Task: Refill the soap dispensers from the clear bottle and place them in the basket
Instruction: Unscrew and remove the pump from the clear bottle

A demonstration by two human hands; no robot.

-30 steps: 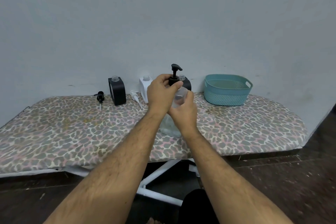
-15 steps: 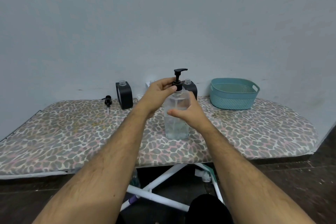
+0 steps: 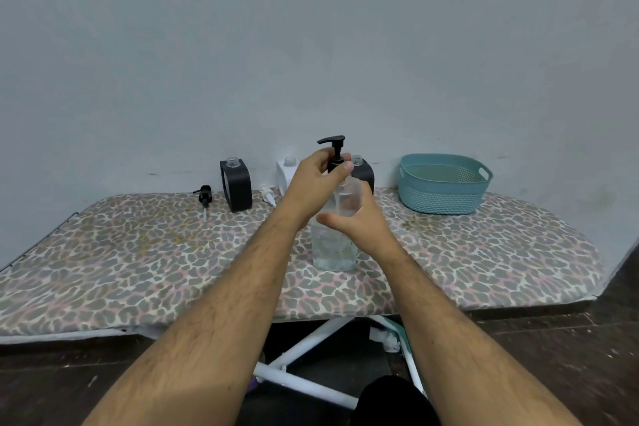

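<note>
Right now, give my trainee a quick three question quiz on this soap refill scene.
1. True or false: the teal basket already holds a dispenser.
2. Which hand grips the black pump on the clear bottle? A) left hand B) right hand
3. Fill in: the loose black pump lies to the ___ of the leftmost black dispenser.

Key: 1 false; 2 A; 3 left.
</note>
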